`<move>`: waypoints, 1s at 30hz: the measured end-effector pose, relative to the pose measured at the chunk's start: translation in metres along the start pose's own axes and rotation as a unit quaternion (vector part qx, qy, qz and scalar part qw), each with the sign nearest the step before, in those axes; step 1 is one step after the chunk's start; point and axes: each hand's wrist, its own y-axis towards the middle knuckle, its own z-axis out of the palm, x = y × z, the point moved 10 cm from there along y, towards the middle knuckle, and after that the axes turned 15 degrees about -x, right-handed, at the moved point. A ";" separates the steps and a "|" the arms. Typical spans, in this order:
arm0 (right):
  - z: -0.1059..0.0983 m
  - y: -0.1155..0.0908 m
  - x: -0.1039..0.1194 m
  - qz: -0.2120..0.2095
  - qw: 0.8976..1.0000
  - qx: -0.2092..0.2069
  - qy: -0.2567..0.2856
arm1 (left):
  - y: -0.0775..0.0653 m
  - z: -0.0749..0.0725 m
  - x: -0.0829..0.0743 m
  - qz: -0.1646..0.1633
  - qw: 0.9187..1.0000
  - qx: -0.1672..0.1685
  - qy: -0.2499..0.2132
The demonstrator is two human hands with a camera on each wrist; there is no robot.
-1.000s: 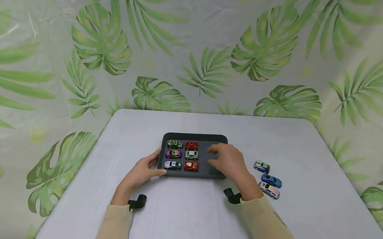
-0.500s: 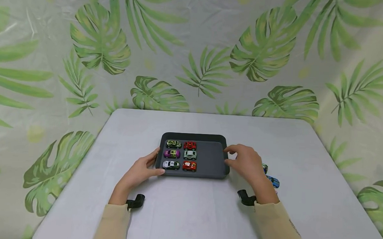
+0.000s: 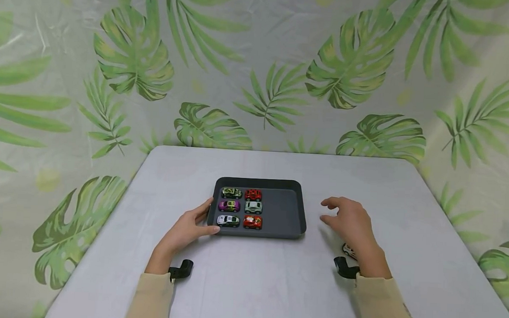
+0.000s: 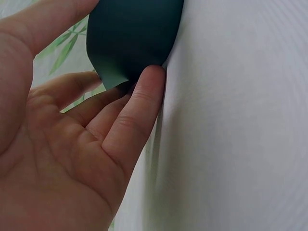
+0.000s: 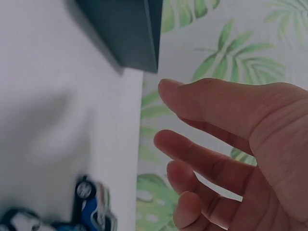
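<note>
My left hand holds the dark grey rectangular tray by its near left corner; in the left wrist view the fingers press against its wall. Inside the tray's left half stand two columns of toy cars: green, purple and white, beside red, pale green and another red. Right of the tray, apart from it, my right hand hovers with loosely bent fingers and nothing between them. Under its wrist a white toy car partly shows.
In the right wrist view, toy cars lie on the table below the hand: a blue-and-white one and a blurred white one. A white cloth covers the table. Behind it hangs a leaf-patterned curtain.
My right hand has moved rightward from over the tray, past its right edge, to above the table, now covering most of the loose cars. The left hand stays at the tray's corner.
</note>
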 end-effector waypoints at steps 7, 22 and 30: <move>-0.001 -0.001 -0.021 0.023 1.000 0.012 -0.004 | 0.002 -0.002 -0.002 0.009 1.000 -0.001 0.000; -0.007 -0.007 -0.061 0.040 0.999 0.002 -0.016 | 0.003 -0.002 -0.002 0.016 1.000 -0.003 -0.003; 0.005 -0.013 -0.070 0.059 0.998 0.009 -0.019 | 0.000 0.000 0.000 0.006 1.000 -0.001 -0.013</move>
